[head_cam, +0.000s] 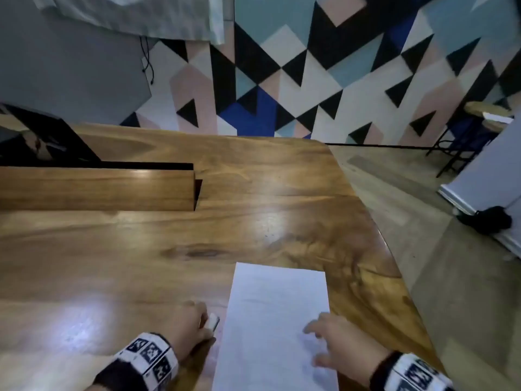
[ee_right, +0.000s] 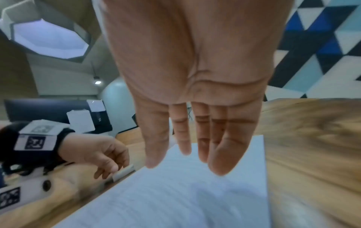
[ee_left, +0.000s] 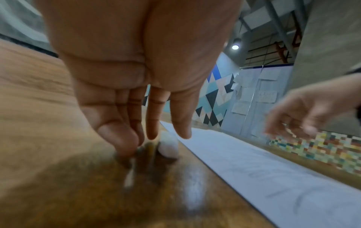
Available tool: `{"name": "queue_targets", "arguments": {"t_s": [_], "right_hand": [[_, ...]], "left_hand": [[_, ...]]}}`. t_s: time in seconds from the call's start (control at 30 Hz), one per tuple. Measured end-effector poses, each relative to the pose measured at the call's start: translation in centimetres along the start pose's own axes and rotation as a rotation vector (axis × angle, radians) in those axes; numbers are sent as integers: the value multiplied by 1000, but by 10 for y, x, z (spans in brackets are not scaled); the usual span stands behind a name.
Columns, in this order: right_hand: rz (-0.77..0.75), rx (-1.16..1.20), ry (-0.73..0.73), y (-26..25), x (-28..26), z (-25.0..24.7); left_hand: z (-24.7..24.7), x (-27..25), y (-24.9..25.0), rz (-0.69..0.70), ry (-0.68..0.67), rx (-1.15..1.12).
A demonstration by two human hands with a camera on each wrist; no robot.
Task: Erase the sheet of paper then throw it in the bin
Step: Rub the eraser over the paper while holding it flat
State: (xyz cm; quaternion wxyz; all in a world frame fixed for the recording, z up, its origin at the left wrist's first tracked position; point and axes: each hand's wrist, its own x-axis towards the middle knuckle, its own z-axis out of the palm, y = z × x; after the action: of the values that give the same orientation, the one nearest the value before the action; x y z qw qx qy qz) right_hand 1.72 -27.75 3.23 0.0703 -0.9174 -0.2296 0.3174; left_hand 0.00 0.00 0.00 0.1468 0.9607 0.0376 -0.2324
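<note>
While the left hand [head_cam: 188,325] hovers at seven o'clock, its fingers [ee_left: 125,138] point down, released, tips just beside the white eraser [head_cam: 213,321] on the wooden counter [head_cam: 141,263]. Moving right, the sheet of paper [head_cam: 277,306] lies flat at six o'clock, and the right hand [head_cam: 342,348] spreads over its near end at five, fingers straight and grasping nothing.

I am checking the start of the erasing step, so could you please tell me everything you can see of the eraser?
The eraser is a small whitish block with rounded ends, looking like soft rubber. It lies on the wooden table, just left of the paper and apart from it. The left hand reaches down over it with straight fingers; whether they touch it cannot be told, and they are not curled round it. Blur hides any markings.
</note>
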Motion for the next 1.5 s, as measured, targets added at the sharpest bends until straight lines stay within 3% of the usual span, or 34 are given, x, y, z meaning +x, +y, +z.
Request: {"name": "queue_targets", "arguments": {"t_s": [0.13,0.37,0.57,0.73,0.87,1.03,1.17,1.33,1.5], "right_hand": [[-9,65,82,-7,44,1],[7,-65,42,-13,99,12],[-30,-52,48,-4,105,29],[-49,-113,158,-7,107,14],[-59,-127,137,-2,120,2],[-65,-117,95,2,126,2],[-61,-120,86,3,126,4],[-73,-95,87,4,127,4],[-78,-95,91,4,127,4]], "left_hand": [[7,8,4,-47,26,-24],[14,15,7,-4,75,-130],[-9,54,20,-19,125,-465],[-19,92,39,3,191,-416],[-15,101,47,-17,242,-285],[-17,100,47,17,64,-252],[-22,112,49,-17,254,-301],[-10,90,45,82,50,-222],[-20,109,47,31,265,-292]]}}
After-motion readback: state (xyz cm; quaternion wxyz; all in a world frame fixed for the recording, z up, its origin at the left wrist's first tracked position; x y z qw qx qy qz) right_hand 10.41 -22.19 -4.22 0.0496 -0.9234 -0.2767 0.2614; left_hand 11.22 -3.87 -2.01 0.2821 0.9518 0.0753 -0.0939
